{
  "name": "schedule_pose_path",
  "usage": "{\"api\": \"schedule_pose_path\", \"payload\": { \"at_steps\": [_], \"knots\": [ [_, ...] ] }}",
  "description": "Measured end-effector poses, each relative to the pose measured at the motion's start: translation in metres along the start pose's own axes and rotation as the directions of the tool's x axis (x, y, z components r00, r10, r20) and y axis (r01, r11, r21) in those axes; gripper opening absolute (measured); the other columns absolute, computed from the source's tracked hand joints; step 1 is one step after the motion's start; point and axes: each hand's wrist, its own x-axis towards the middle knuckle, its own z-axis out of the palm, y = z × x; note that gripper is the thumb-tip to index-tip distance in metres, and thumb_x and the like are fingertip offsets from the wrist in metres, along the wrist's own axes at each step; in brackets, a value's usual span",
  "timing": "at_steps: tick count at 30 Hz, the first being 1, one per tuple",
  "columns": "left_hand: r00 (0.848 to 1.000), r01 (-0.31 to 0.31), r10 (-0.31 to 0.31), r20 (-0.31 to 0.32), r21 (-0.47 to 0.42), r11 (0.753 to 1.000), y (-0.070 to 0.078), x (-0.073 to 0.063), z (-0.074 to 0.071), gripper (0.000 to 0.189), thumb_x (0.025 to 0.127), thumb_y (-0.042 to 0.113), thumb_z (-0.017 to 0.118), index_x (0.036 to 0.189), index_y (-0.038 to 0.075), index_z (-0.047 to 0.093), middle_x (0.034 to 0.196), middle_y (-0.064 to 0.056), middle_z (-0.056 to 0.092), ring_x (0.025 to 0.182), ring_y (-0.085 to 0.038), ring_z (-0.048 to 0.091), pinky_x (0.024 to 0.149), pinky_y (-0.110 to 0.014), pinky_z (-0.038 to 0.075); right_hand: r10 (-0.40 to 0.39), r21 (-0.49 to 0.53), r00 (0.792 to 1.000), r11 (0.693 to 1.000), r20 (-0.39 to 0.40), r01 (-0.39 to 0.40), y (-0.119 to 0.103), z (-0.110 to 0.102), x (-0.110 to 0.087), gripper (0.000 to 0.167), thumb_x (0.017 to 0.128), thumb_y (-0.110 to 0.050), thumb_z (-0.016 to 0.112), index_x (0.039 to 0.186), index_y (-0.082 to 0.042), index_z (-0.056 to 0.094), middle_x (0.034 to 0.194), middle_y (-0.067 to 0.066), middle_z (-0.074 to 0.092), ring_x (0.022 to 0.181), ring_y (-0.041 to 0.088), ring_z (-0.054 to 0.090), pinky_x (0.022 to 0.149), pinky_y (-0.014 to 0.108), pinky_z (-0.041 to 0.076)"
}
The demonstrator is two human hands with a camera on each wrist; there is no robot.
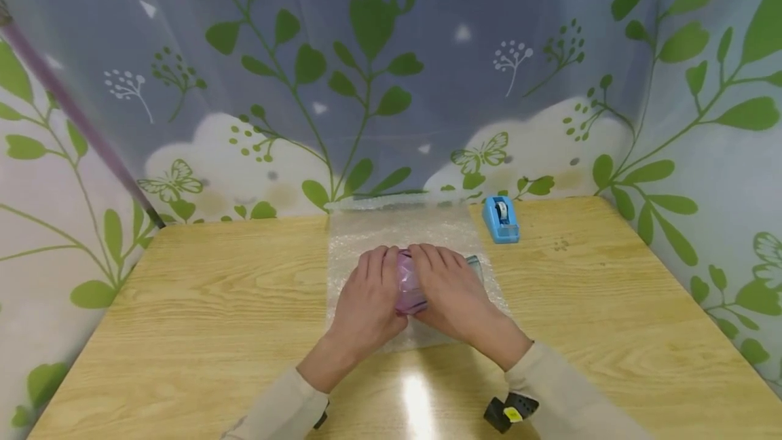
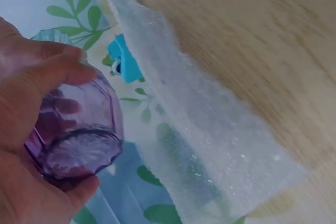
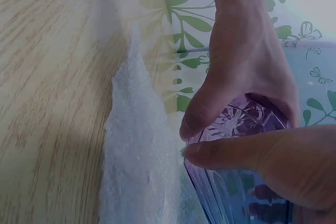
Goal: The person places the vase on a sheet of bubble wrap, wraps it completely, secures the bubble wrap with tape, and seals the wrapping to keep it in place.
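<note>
A faceted drinking glass [image 1: 408,282], purple with a bluish-green end [image 1: 474,265], lies on its side over a sheet of bubble wrap [image 1: 351,229]. My left hand [image 1: 369,290] curls round the purple base end. Around the glass's middle, my right hand [image 1: 449,287] grips with curled fingers. In the left wrist view the thick purple base of the glass [image 2: 84,148] faces the camera between thumb and fingers. The right wrist view shows both thumbs close together on the glass [image 3: 236,124]; part of it is hidden behind the hands.
On the wooden table [image 1: 232,304], a blue tape dispenser [image 1: 501,220] stands right of the bubble wrap's far corner. A leaf-patterned curtain [image 1: 391,87] hangs along the back and sides. The wrap's far edge reaches that curtain.
</note>
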Motion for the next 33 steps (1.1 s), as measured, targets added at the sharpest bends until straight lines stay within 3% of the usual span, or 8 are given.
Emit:
{"api": "schedule_pose_path", "payload": {
  "at_steps": [8, 14, 21, 25, 33],
  "knots": [
    [0.996, -0.074, 0.081, 0.034, -0.165, 0.983, -0.014, 0.0, -0.002, 0.097, 0.053, 0.034, 0.085, 0.128, -0.008, 0.041, 0.119, -0.022, 0.046, 0.103, -0.033, 0.048, 0.092, -0.039, 0.044, 0.003, 0.122, 0.998, 0.992, 0.06, -0.011, 0.007, -0.004, -0.004, 0.093, 0.059, -0.036, 0.089, 0.129, 0.004, 0.043, 0.123, 0.019, 0.052, 0.11, 0.034, 0.052, 0.093, 0.046, 0.044],
    [0.992, -0.096, 0.113, 0.062, -0.23, 0.968, -0.021, -0.001, -0.004, 0.097, 0.056, 0.036, 0.086, 0.129, -0.008, 0.041, 0.123, -0.022, 0.046, 0.108, -0.034, 0.048, 0.094, -0.04, 0.044, -0.004, 0.176, 0.998, 0.984, 0.069, -0.008, 0.011, -0.006, -0.008, 0.093, 0.057, -0.033, 0.091, 0.128, 0.004, 0.044, 0.122, 0.018, 0.052, 0.108, 0.033, 0.052, 0.092, 0.046, 0.044],
    [0.976, -0.065, 0.114, 0.187, -0.251, 0.966, -0.017, -0.006, -0.002, 0.092, 0.063, 0.032, 0.084, 0.132, -0.008, 0.039, 0.121, -0.022, 0.052, 0.109, -0.032, 0.052, 0.094, -0.039, 0.045, -0.016, 0.207, 0.995, 0.978, 0.1, -0.005, 0.014, 0.0, -0.015, 0.094, 0.055, -0.033, 0.092, 0.128, 0.003, 0.044, 0.122, 0.017, 0.052, 0.108, 0.033, 0.053, 0.093, 0.046, 0.044],
    [0.964, -0.028, 0.093, 0.25, -0.249, 0.968, -0.013, -0.01, 0.0, 0.092, 0.062, 0.03, 0.085, 0.132, -0.007, 0.038, 0.118, -0.019, 0.054, 0.106, -0.029, 0.055, 0.091, -0.038, 0.047, -0.015, 0.247, 0.989, 0.969, 0.144, -0.021, 0.014, 0.007, -0.019, 0.095, 0.056, -0.033, 0.091, 0.129, 0.003, 0.043, 0.123, 0.017, 0.052, 0.11, 0.033, 0.053, 0.094, 0.046, 0.044],
    [0.955, -0.005, 0.067, 0.288, -0.211, 0.977, -0.008, -0.017, 0.008, 0.094, 0.061, 0.034, 0.085, 0.132, -0.006, 0.039, 0.116, -0.017, 0.054, 0.102, -0.029, 0.055, 0.086, -0.037, 0.05, -0.01, 0.242, 0.983, 0.97, 0.182, -0.035, 0.013, 0.019, -0.023, 0.094, 0.057, -0.036, 0.09, 0.13, 0.0, 0.043, 0.123, 0.015, 0.052, 0.108, 0.031, 0.053, 0.091, 0.044, 0.046]
  ]
}}
